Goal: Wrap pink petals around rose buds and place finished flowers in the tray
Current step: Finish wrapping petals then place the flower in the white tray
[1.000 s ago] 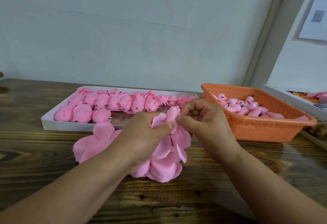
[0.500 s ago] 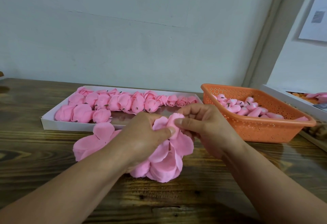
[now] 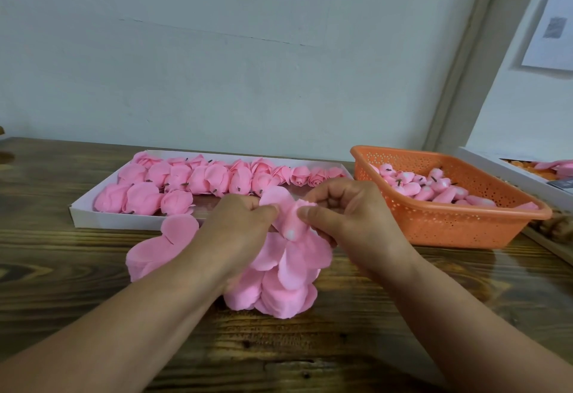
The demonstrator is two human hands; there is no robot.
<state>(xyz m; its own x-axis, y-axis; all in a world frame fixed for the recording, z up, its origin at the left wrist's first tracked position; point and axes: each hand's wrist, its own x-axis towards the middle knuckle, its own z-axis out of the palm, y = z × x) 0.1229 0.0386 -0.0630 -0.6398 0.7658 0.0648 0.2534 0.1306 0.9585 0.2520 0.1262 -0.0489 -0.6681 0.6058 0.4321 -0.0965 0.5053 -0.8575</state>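
Both hands, left hand [image 3: 245,222] and right hand [image 3: 350,215], pinched a petal-wrapped rose bud [image 3: 290,222] above the worktop [image 3: 403,315]; the white tray [image 3: 93,217] held some twenty finished flowers [image 3: 198,180], with bare buds [image 3: 428,184] remaining in the orange basket [image 3: 449,225].

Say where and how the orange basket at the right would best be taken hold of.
Grip the orange basket by its flared top rim, probably on the near long side, coming from above with fingers hooked under the lip. The rim juts out past the perforated walls, which slope inward toward the base and offer less purchase. The rose buds lie low inside, so that rim is unobstructed.
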